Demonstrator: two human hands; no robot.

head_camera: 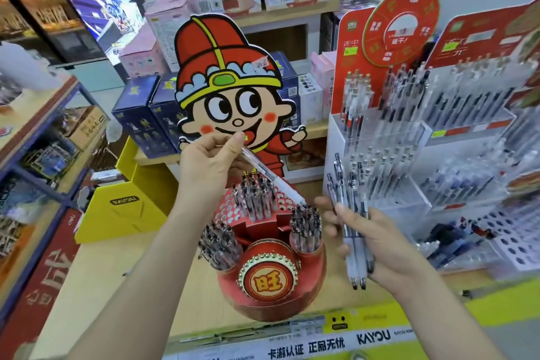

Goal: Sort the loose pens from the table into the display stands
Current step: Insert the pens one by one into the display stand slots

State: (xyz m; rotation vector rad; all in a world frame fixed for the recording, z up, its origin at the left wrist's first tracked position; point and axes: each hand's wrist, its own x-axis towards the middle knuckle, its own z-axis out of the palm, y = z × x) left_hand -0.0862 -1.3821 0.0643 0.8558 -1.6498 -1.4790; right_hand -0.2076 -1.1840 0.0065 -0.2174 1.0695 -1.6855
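My left hand [209, 164] pinches one clear pen [271, 175] near its top. The pen slants down to the right, with its tip just above the right cup [305, 231] of the round red display stand [271, 295]. That stand has a cartoon boy cutout, a holed red back tier [257, 196] with pens, and a left cup [219, 242] full of pens. My right hand [377, 242] grips a bundle of several clear pens [350, 213], tips pointing down, to the right of the stand.
A clear tiered acrylic pen stand [409, 161] with red header cards stands at the right. A yellow cardboard box [125, 199] sits left of the red stand. Dark blue boxes [140, 117] and shelves rise behind. The wooden table [122, 286] carries a yellow front strip.
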